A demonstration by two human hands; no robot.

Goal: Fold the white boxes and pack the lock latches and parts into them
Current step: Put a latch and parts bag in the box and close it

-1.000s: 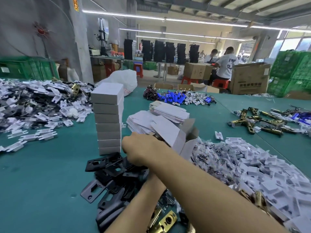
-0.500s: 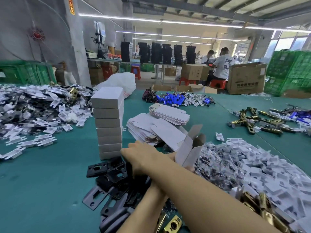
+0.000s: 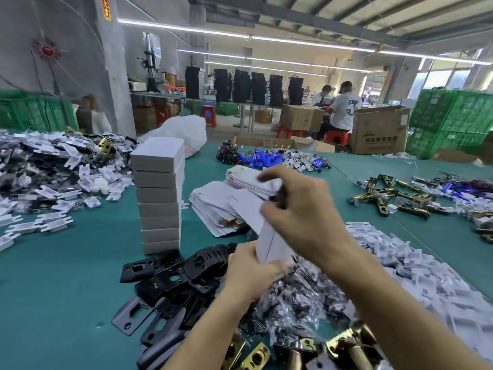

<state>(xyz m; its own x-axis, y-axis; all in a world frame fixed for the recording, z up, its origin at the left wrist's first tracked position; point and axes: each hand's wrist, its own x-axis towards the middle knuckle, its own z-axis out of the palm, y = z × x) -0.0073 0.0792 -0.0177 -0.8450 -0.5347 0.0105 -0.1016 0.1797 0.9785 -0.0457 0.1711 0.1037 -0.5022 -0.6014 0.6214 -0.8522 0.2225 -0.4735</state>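
An open white box (image 3: pixel 269 241) stands tilted above the middle of the green table (image 3: pixel 66 284). My left hand (image 3: pixel 250 273) grips its lower end from beneath. My right hand (image 3: pixel 298 209) is at its upper end, fingers curled around a dark part at the box's mouth; the part is blurred. A stack of closed white boxes (image 3: pixel 158 193) stands left of the hands. Flat unfolded boxes (image 3: pixel 216 198) lie in two piles behind. Black strike plates (image 3: pixel 170 279) are heaped in front. Brass latches (image 3: pixel 346 348) lie at the near edge.
Bagged small parts (image 3: pixel 301 297) and white plastic inserts (image 3: pixel 416 263) spread to the right. More inserts (image 3: pixel 45 180) are heaped far left. Brass latches (image 3: pixel 386 193) lie far right, blue parts (image 3: pixel 264 158) at the back. People sit among cardboard cartons (image 3: pixel 378 129) beyond the table.
My right hand has risen from the black plates up to the box's open end with a dark part. The left hand has come into view under the box, which now stands more upright.
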